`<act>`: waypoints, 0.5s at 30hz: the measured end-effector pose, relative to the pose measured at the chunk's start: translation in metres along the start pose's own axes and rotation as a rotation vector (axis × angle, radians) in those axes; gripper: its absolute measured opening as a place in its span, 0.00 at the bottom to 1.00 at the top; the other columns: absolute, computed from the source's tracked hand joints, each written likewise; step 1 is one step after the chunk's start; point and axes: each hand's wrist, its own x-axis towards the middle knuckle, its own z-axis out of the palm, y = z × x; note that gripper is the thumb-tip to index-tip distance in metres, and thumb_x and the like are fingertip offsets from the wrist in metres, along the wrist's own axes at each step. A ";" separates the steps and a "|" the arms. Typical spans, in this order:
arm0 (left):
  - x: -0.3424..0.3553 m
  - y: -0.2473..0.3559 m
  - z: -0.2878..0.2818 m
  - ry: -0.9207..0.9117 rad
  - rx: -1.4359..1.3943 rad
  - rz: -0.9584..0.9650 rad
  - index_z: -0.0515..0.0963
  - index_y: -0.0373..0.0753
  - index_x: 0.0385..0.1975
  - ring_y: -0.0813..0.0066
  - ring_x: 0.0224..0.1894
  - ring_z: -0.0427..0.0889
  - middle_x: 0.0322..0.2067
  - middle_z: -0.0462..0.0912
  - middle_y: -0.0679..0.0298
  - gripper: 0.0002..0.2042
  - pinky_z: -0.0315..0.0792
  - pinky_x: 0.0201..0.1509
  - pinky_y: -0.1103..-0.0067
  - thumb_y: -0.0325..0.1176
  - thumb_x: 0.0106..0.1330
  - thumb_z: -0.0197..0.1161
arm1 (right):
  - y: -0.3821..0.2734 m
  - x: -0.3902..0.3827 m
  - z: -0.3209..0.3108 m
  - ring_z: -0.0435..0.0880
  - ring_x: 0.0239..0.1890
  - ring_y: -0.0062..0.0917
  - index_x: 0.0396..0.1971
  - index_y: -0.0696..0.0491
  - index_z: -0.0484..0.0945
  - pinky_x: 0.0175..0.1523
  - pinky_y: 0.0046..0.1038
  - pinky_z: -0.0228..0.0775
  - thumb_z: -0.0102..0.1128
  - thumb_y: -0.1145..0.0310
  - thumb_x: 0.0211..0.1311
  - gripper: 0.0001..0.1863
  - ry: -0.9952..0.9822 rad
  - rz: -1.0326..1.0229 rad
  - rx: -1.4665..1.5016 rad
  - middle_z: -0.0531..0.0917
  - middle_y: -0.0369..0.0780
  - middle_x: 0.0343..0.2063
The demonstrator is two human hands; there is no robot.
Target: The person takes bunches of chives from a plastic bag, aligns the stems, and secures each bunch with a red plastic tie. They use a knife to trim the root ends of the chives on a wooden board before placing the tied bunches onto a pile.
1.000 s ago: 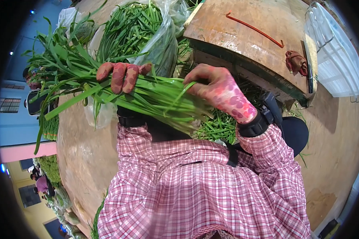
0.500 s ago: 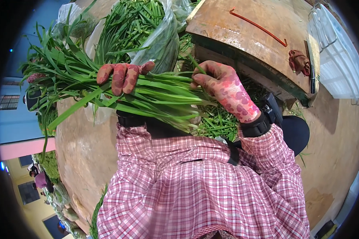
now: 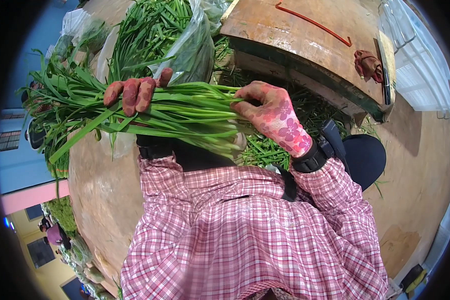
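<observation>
A thick bunch of garlic chives (image 3: 195, 114) lies sideways in front of me, leafy tips to the left and pale stem ends to the right. My left hand (image 3: 136, 96), in a pink patterned glove, is closed round its middle, with the thumb raised on top. At the stem ends my right hand (image 3: 272, 112), gloved in pink with flower prints, pinches with thumb and forefinger. The upper stalks run right to those fingertips; how many are caught there I cannot tell. Below lies a heap of cut green scraps (image 3: 267, 149).
Beyond the bunch a clear plastic bag (image 3: 197, 55) holds more chives. A low wooden table (image 3: 305, 45) at the upper right bears a red hooked rod (image 3: 315, 24), a dark red cloth (image 3: 369, 66) and a knife (image 3: 386, 82). White plastic crates (image 3: 417, 70) stand past it. A black round seat (image 3: 366, 160) is at my right.
A loose green blade that stuck up from my right fingers is gone from them. That hand now pinches at the stem ends. My left hand keeps its hold; the view has shifted slightly.
</observation>
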 end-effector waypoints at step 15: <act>-0.001 -0.007 -0.005 -0.055 -0.005 0.091 0.75 0.56 0.49 0.69 0.45 0.76 0.33 0.79 0.71 0.12 0.25 0.71 0.49 0.42 0.67 0.57 | 0.023 -0.005 0.004 0.79 0.33 0.17 0.39 0.63 0.80 0.42 0.19 0.72 0.65 0.70 0.56 0.13 0.035 0.455 1.014 0.83 0.37 0.31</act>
